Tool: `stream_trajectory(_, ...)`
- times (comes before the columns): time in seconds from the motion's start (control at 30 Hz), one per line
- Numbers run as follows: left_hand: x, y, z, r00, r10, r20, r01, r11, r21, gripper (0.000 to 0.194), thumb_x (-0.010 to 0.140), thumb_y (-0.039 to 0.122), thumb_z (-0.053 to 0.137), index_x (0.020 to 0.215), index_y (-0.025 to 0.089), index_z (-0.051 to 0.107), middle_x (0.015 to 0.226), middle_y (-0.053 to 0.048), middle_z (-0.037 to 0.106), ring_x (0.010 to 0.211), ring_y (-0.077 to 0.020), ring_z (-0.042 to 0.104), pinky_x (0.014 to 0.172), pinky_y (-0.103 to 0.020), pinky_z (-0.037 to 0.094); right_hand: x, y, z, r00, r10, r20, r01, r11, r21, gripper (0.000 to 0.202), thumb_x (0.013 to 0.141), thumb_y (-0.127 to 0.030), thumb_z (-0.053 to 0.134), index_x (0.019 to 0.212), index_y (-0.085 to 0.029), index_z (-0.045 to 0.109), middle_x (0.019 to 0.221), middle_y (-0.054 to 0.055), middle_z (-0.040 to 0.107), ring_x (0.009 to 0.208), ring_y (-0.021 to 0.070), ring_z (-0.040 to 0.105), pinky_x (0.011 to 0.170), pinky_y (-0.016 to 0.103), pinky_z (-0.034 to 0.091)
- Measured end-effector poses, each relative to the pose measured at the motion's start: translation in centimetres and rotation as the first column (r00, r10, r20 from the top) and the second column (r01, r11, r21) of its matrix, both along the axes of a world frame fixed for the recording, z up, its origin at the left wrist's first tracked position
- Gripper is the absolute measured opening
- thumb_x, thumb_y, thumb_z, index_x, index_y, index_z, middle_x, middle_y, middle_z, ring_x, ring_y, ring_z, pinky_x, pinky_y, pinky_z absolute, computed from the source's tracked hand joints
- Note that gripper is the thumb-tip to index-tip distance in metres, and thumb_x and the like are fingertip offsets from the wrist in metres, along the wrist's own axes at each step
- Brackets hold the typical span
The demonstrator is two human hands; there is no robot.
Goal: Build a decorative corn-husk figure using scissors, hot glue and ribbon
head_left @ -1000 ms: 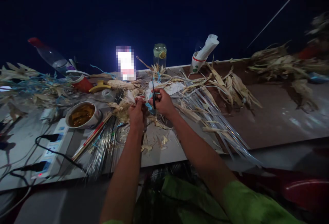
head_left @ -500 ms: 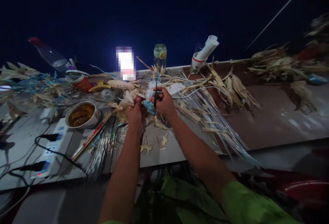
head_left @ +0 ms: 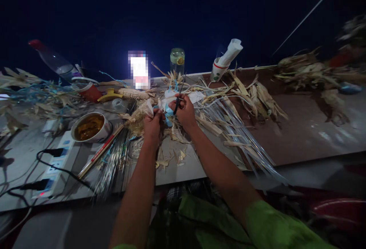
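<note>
On our counter (head_left: 178, 174), bowl (head_left: 100, 137) left of our left hand (head_left: 152, 125), husks (head_left: 261, 98) right of our right hand (head_left: 185, 112), bottle (head_left: 177, 60) behind both, cup (head_left: 216, 74) further right, seemingly holding rolled paper (head_left: 231, 52).

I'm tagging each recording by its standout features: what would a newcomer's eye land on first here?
First, the glaring pixelated panel at the back. Next, at the centre, the right grip with a dark slim tool, beside the left grip pinching a pale piece. Then the bowl of amber liquid at left.

A bowl (head_left: 104, 134), a power strip (head_left: 59, 169), an ear of corn (head_left: 134, 93), dried husks (head_left: 264, 95) and clear rods (head_left: 248, 143) crowd a table (head_left: 177, 175).
</note>
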State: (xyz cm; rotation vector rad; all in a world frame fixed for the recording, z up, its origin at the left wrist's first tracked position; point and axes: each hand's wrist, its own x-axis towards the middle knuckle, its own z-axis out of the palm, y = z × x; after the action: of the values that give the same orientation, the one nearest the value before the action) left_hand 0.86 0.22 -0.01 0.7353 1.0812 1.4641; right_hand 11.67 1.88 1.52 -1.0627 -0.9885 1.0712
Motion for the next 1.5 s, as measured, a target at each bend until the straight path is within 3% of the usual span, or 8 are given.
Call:
stream_trajectory(0.23,0.4,0.0,-0.4,0.994,-0.062,-0.093,0.062,0.998,0.000,0.020,0.059,0.027,0.068,0.068,0.014,0.056,0.046,0.007,0.042,0.039,-0.0030,0.034,0.038,-0.016,0.023,0.5,0.5,-0.4,0.999,0.014,0.044,-0.013,1.000,-0.022,0.051,0.061,-0.044,0.065,0.099,-0.020,0.042,0.076,-0.001,0.059,0.069,0.0106,0.056,0.066,0.025,0.046)
stream_trajectory(0.43,0.3,-0.1,-0.1,0.995,-0.088,-0.042,0.087,0.996,-0.031,0.025,0.057,0.029,0.070,0.069,0.014,0.055,0.045,0.008,0.036,0.037,-0.0023,0.029,0.037,-0.016,0.020,0.7,0.6,-0.6,1.000,-0.003,0.015,0.003,1.000,-0.019,0.049,0.061,-0.044,0.064,0.098,-0.020,0.042,0.073,-0.001,0.057,0.064,0.0098,0.054,0.064,0.025,0.046)
stream_trajectory(0.67,0.1,-0.1,0.3,1.000,0.010,-0.004,-0.010,0.999,-0.038,0.030,0.056,0.034,0.071,0.066,0.015,0.050,0.047,0.009,0.037,0.036,-0.0019,0.028,0.036,-0.017,0.023,0.2,0.2,-0.3,0.998,-0.026,0.052,0.026,1.000,0.005,0.048,0.061,-0.039,0.066,0.098,-0.020,0.043,0.072,-0.002,0.055,0.063,0.0090,0.052,0.064,0.024,0.045)
stream_trajectory(0.83,-0.4,0.1,0.4,0.991,0.130,0.011,-0.129,0.989,-0.066,0.029,0.056,0.033,0.071,0.067,0.016,0.050,0.045,0.009,0.038,0.035,-0.0025,0.030,0.035,-0.017,0.022,0.6,0.1,0.1,0.999,-0.041,-0.014,0.042,0.999,0.029,0.047,0.060,-0.037,0.067,0.097,-0.021,0.043,0.072,-0.004,0.054,0.062,0.0074,0.051,0.061,0.022,0.043)
stream_trajectory(0.9,-0.7,0.2,0.5,0.984,0.177,0.011,-0.176,0.982,-0.061,0.029,0.058,0.034,0.070,0.070,0.016,0.051,0.045,0.009,0.038,0.035,-0.0028,0.031,0.036,-0.017,0.023,1.1,0.0,0.3,1.000,0.014,-0.011,-0.014,1.000,0.005,0.047,0.059,-0.038,0.068,0.096,-0.021,0.045,0.069,-0.005,0.053,0.060,0.0070,0.049,0.059,0.021,0.041)
stream_trajectory(0.97,-0.9,0.3,0.6,0.978,0.209,0.012,-0.209,0.977,-0.033,0.028,0.058,0.033,0.069,0.071,0.016,0.052,0.045,0.009,0.038,0.036,-0.0028,0.033,0.038,-0.017,0.025,1.6,-0.2,0.8,0.987,0.158,0.027,-0.157,0.987,-0.043,0.045,0.058,-0.040,0.068,0.093,-0.020,0.048,0.065,-0.005,0.051,0.059,0.0071,0.048,0.058,0.021,0.040)
stream_trajectory(1.13,-1.4,0.6,0.4,0.963,0.267,0.019,-0.268,0.963,0.024,0.029,0.056,0.032,0.070,0.069,0.014,0.052,0.045,0.008,0.042,0.038,-0.0034,0.036,0.041,-0.017,0.029,2.3,-0.7,1.5,0.845,0.498,0.196,-0.468,0.865,-0.180,0.038,0.059,-0.039,0.067,0.086,-0.015,0.058,0.062,-0.004,0.050,0.057,0.0071,0.046,0.055,0.021,0.037)
stream_trajectory(1.5,-1.9,0.8,0.0,0.951,0.285,-0.116,-0.281,0.958,0.054,0.024,0.059,0.032,0.067,0.066,0.014,0.053,0.044,0.008,0.039,0.037,-0.0037,0.032,0.038,-0.018,0.024,4.4,-0.5,1.9,0.766,0.599,0.233,-0.561,0.800,-0.213,0.036,0.060,-0.037,0.067,0.086,-0.012,0.063,0.071,-0.001,0.056,0.063,0.0079,0.050,0.059,0.021,0.038)
